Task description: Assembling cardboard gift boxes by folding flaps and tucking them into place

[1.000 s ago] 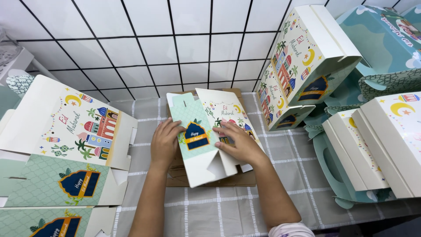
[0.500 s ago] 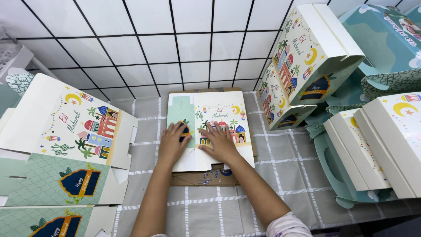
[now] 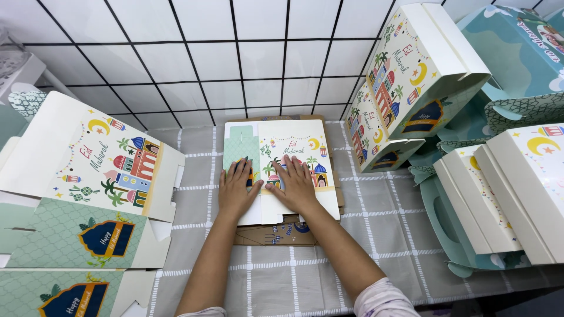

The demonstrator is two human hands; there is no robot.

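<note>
At far left, assembled printed boxes (image 3: 88, 170) stacked on their sides, cream and green. In the middle, on the grey checked cloth (image 3: 282, 276), a flattened box blank (image 3: 282, 170) lying on a brown cardboard sheet (image 3: 276, 235), just before the white tiled wall (image 3: 235, 58). Left hand (image 3: 238, 191) spread flat, palm down, pressing the green panel near its fold; nothing gripped. Right hand (image 3: 294, 186) likewise splayed and pressing the cream printed panel, fingers open. Probably light, thin card: stiff across the panels, bending readily along the creases, glossy enough to slide on the sheet beneath, easily dented at corners. Best taken by the outer edges or a flap, pinched between thumb and fingers. At right, more folded boxes (image 3: 405, 88) leaning, and handled ones (image 3: 505, 199) stacked flat.
</note>
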